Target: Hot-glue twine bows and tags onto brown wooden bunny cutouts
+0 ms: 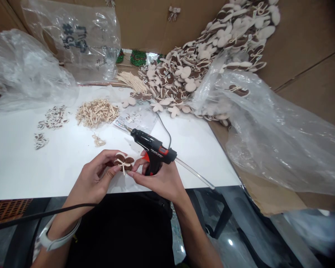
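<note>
Between my hands, above the table's front edge, is a small brown and white felt piece (128, 160) with a cream bow on its front. My left hand (99, 173) pinches it from the left, thumb on the front near the bow. My right hand (162, 180) is wrapped round the handle of a black glue gun (147, 143) with an orange trigger, its nozzle pointing up and left. The thumb and a fingertip of that hand also reach the felt piece's lower right edge. A clear glue stick (195, 173) sticks out of the gun's back.
On the white table (11, 163) lie a pile of cream bows (96, 112), small printed tags (54, 117) and a flat plastic bag (135, 118). Many felt pieces (181, 70) are heaped at the back right. Clear plastic sheeting (281, 130) covers the right side; more plastic (25, 70) lies left.
</note>
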Demonstrator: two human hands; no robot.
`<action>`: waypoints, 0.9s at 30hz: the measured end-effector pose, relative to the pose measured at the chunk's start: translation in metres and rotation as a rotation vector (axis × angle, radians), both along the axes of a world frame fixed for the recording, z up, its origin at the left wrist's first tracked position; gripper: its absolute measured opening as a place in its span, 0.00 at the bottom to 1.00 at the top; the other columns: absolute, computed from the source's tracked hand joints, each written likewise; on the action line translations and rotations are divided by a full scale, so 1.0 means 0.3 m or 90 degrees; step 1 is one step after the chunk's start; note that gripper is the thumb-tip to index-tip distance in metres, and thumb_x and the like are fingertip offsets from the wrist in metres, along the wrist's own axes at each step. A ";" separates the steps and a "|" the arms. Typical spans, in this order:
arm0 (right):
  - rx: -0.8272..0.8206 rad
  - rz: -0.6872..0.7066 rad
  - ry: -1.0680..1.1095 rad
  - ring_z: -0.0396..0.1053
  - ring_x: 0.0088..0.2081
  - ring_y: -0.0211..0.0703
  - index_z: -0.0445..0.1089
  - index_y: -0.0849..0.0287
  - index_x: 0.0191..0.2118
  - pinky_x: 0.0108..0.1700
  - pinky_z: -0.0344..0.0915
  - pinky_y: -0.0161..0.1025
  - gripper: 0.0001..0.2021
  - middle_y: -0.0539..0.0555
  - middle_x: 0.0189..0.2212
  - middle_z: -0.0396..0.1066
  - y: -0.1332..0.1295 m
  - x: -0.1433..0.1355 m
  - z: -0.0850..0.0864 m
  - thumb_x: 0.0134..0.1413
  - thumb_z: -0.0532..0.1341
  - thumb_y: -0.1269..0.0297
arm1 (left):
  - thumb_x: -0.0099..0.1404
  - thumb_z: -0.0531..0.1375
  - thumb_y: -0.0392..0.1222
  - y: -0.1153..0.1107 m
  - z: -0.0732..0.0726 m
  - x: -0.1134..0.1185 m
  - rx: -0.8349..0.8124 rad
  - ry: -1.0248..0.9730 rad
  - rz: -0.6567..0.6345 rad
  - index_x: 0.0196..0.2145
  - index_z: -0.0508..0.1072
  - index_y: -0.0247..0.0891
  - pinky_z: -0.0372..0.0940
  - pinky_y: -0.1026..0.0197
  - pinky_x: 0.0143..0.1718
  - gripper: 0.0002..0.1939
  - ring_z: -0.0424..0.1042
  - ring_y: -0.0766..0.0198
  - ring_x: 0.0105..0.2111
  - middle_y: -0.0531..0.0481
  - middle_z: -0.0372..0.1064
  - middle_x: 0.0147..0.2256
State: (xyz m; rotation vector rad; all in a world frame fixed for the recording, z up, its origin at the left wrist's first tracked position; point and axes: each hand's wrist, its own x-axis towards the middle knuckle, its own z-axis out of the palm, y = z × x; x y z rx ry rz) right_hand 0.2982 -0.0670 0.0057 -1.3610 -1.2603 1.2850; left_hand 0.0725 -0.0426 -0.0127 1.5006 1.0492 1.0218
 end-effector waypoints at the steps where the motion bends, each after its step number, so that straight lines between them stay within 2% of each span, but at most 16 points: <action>1: 0.000 -0.001 -0.001 0.71 0.29 0.43 0.78 0.50 0.43 0.37 0.73 0.43 0.15 0.46 0.33 0.82 0.000 -0.001 0.002 0.53 0.80 0.59 | 0.80 0.71 0.56 -0.001 0.000 -0.001 0.000 0.000 -0.001 0.53 0.85 0.43 0.83 0.56 0.52 0.15 0.89 0.52 0.49 0.43 0.87 0.48; 7: 0.004 -0.026 -0.020 0.74 0.30 0.45 0.78 0.51 0.45 0.38 0.74 0.44 0.17 0.49 0.34 0.85 0.002 0.000 -0.002 0.55 0.81 0.56 | 0.79 0.73 0.55 -0.012 0.008 -0.005 0.000 0.000 0.029 0.57 0.83 0.42 0.82 0.57 0.49 0.18 0.89 0.51 0.50 0.42 0.88 0.49; 10: 0.022 -0.062 -0.048 0.75 0.31 0.47 0.79 0.51 0.44 0.39 0.75 0.46 0.17 0.51 0.35 0.88 0.004 0.002 -0.014 0.56 0.82 0.53 | 0.75 0.77 0.53 -0.009 0.008 -0.002 -0.002 -0.055 0.116 0.59 0.81 0.42 0.81 0.57 0.49 0.22 0.89 0.51 0.51 0.42 0.89 0.51; 13: 0.022 -0.083 -0.070 0.77 0.32 0.49 0.81 0.51 0.46 0.39 0.75 0.47 0.19 0.53 0.38 0.88 0.006 0.006 -0.027 0.56 0.83 0.49 | 0.74 0.78 0.53 0.005 0.006 0.004 0.001 -0.124 0.190 0.58 0.80 0.42 0.81 0.58 0.47 0.23 0.89 0.53 0.50 0.43 0.88 0.50; 17: 0.009 -0.098 -0.097 0.78 0.33 0.51 0.83 0.50 0.44 0.40 0.76 0.49 0.19 0.54 0.41 0.88 0.007 0.012 -0.040 0.57 0.84 0.45 | 0.75 0.77 0.57 0.018 0.004 0.005 -0.009 -0.122 0.191 0.57 0.80 0.40 0.79 0.59 0.44 0.24 0.88 0.55 0.44 0.43 0.88 0.46; 21: 0.000 -0.095 -0.105 0.77 0.32 0.51 0.83 0.50 0.44 0.41 0.77 0.49 0.18 0.52 0.37 0.87 0.009 0.015 -0.041 0.58 0.83 0.46 | 0.75 0.77 0.58 0.020 -0.007 -0.002 0.000 -0.115 0.220 0.54 0.81 0.39 0.77 0.60 0.42 0.23 0.83 0.61 0.36 0.46 0.88 0.43; 27: -0.016 -0.094 -0.113 0.78 0.34 0.52 0.84 0.49 0.44 0.42 0.77 0.50 0.17 0.53 0.39 0.88 0.009 0.018 -0.040 0.58 0.82 0.47 | 0.77 0.75 0.57 0.018 -0.024 -0.013 0.016 -0.109 0.240 0.53 0.80 0.40 0.75 0.60 0.42 0.21 0.81 0.61 0.35 0.47 0.86 0.41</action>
